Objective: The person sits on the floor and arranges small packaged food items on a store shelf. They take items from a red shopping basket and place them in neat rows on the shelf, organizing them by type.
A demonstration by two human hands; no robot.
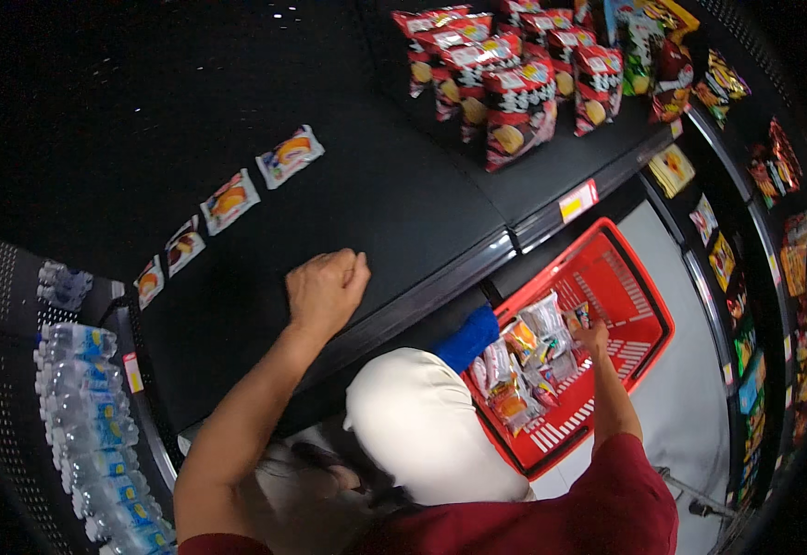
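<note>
My left hand (327,288) is closed in a fist on the black shelf (403,229), near its front edge, with nothing seen in it. My right hand (592,336) reaches into a red plastic shopping basket (625,277). Its fingers are on a small snack packet (577,317), partly hidden by the hand. Beside it, several wrapped snack packets (520,340) lie heaped in the basket. On the shelf beyond my left fist, a white packet with an orange picture (291,157) and a similar packet (230,202) lie in a slanting row with two smaller-looking ones (185,246).
Red and black chip bags (521,114) stand at the shelf's far right. Bottled water (101,416) is stacked at the left. More snack shelves (716,291) curve along the right. My pale-clothed knee (417,423) and a blue cloth item (469,338) are beside the basket.
</note>
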